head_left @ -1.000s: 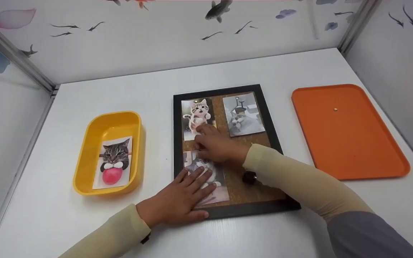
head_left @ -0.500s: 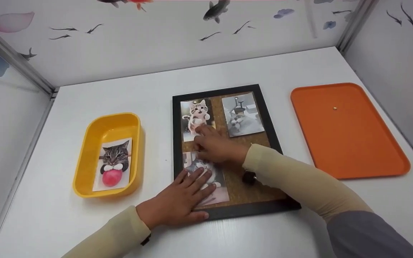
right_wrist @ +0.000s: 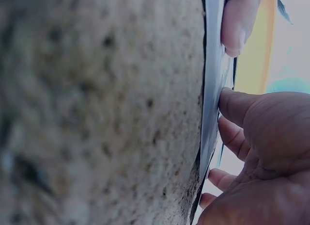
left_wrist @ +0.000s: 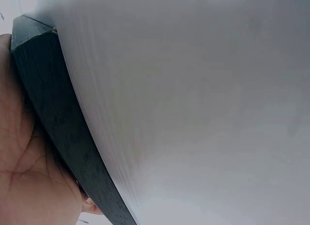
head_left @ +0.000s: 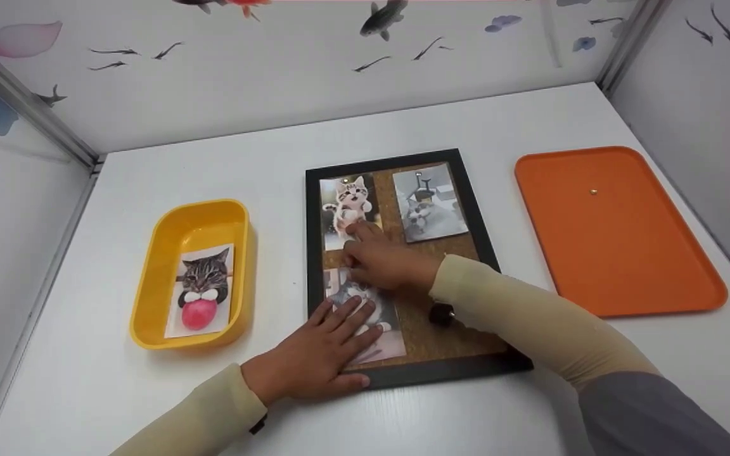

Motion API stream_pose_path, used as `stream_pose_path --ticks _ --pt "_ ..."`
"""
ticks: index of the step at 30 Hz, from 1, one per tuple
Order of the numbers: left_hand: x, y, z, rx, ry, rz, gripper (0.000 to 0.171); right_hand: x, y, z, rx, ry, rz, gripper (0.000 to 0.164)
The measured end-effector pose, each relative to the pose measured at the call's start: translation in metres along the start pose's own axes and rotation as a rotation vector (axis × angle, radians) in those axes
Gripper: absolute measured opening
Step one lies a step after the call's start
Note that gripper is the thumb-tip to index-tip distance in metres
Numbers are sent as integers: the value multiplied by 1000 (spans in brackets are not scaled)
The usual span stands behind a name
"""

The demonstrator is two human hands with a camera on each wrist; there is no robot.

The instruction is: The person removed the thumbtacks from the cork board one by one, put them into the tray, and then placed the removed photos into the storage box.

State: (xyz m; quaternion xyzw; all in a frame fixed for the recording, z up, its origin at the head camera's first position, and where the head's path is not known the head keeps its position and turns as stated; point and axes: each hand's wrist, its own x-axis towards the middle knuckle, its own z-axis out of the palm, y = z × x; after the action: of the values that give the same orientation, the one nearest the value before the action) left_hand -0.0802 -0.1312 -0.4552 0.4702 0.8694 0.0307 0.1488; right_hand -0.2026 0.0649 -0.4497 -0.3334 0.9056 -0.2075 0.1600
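On the corkboard (head_left: 450, 345), a spread left hand (head_left: 314, 358) presses a cat photo (head_left: 389, 345) uneven pressure could skew, the right hand (head_left: 385, 258) half-curled, its hold hidden from here.

The frame (head_left: 441, 372) is black, its cork (head_left: 447, 340) speckled brown — yellow bin (head_left: 203, 229) at nine o'clock, orange tray (head_left: 618, 240) at three, fish-patterned wall (head_left: 276, 88) at twelve.

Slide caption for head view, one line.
Left hand spread across the lower-left cat photo on a framed corkboard, right hand near the photo's top, with another cat photo in a yellow bin.
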Motion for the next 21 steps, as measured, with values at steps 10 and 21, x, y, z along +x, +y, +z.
stream_pose_path --ticks 10,21 --pt "0 0 -3 -37 -22 -7 74 0 0 -2 -31 -16 -18 12" --pt "0 -1 -1 -8 -3 6 75 -2 -2 -3 0 -24 -10 13"
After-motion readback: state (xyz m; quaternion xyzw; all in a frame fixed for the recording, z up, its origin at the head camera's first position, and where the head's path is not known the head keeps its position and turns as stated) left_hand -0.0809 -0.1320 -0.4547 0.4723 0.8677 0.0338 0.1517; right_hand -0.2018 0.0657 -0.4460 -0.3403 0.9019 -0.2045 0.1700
